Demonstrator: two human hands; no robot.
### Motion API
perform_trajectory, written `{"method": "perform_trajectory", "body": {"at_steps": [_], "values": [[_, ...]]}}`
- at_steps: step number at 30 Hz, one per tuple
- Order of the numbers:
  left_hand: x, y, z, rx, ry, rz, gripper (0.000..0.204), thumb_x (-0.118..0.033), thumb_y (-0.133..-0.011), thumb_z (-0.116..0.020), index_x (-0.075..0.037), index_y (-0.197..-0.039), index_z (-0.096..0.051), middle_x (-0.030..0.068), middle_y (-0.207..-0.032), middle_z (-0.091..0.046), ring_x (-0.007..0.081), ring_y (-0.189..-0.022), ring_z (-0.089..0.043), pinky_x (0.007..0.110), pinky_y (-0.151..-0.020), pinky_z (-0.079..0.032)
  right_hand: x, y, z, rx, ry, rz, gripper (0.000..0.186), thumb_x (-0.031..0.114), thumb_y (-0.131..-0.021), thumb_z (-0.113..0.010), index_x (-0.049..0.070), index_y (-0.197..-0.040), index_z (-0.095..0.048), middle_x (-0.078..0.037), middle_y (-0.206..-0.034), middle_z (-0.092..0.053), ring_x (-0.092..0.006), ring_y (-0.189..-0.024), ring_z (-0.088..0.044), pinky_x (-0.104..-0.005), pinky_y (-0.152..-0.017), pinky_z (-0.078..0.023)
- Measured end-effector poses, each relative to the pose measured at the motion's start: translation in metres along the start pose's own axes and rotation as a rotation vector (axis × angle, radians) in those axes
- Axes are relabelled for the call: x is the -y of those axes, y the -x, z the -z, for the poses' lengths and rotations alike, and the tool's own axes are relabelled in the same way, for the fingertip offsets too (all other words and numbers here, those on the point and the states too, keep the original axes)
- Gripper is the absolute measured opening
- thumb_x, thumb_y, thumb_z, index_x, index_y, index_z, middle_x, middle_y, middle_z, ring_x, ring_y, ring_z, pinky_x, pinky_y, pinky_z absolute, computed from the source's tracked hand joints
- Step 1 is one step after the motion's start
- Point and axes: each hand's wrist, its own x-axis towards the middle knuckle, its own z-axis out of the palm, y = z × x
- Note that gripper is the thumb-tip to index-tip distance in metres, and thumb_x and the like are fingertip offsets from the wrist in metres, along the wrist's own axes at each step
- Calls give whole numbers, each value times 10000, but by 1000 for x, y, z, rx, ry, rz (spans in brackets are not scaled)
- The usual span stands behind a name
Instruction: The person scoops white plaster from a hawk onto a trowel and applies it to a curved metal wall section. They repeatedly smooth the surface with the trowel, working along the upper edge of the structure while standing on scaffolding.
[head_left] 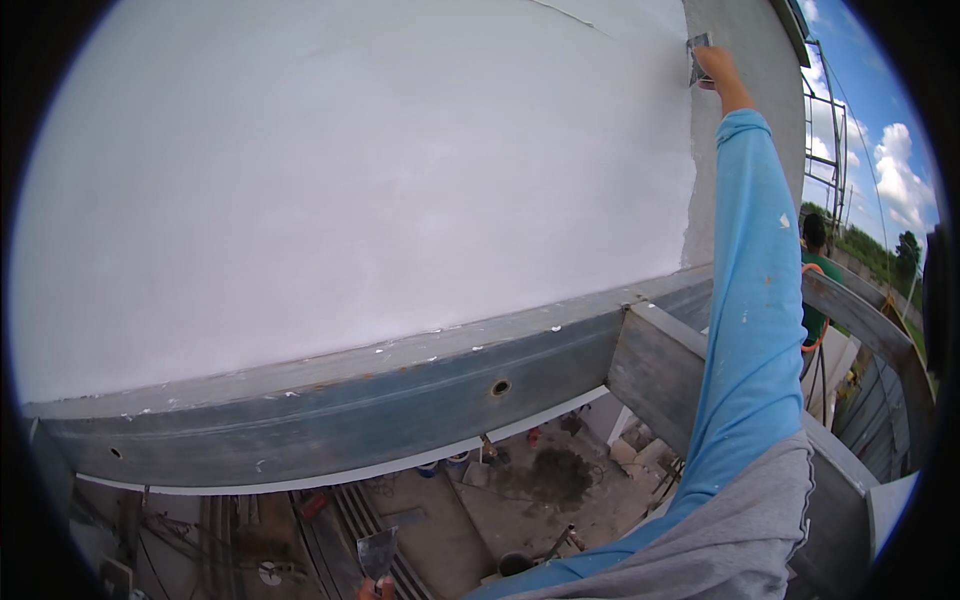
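Observation:
High at the right, my right hand (716,66) is closed around a putty knife (698,42). Its blade lies against the wall, at the ragged edge between the white-coated surface (400,180) and the bare grey strip (720,190). A light-blue sleeve with white specks covers that arm. At the lower edge, my left hand (375,589) shows only in part, its fingers wrapped round a second putty knife (377,552) with a wide blade pointing up. A raised streak (565,14) runs along the upper part of the white coat.
A grey steel beam (400,410) with white splatters runs below the wall, and a cross beam (655,365) meets it. Far below lie planks, buckets and a dark patch (560,475) on the ground. Right of my arm are a person in green (816,262) and scaffolding (825,130).

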Motion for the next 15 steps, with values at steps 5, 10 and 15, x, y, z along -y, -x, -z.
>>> {"method": "perform_trajectory", "body": {"at_steps": [5, 10, 15], "values": [[21, -4, 8, -45, 52, 44, 480, -427, -943, -609, 48, -1014, -621, 149, -800, -630, 202, -727, -503, 379, -658, -432, 48, 25, -15, 58, 106, 96, 452, 398, -876, -608, -22, -1031, -658, -118, -855, -652, -252, -719, -639, -354, -649, -546], [10, -11, 43, -34, 125, 91, 431, -388, -953, -607, 36, -1030, -621, 110, -827, -635, 179, -773, -529, 355, -689, -451, 124, 83, -39, -76, 184, 231, 461, 394, -847, -617, -44, -976, -684, -204, -869, -686, -327, -784, -683, -410, -713, -539], [46, -16, 73, -4, 103, 30, 402, -372, -960, -604, 25, -1025, -615, 86, -825, -622, 168, -755, -507, 346, -663, -438, 205, 143, -69, -240, 278, 355, 541, 467, -842, -567, -27, -1022, -690, -253, -1029, -684, -365, -976, -666, -457, -874, -506]]}}
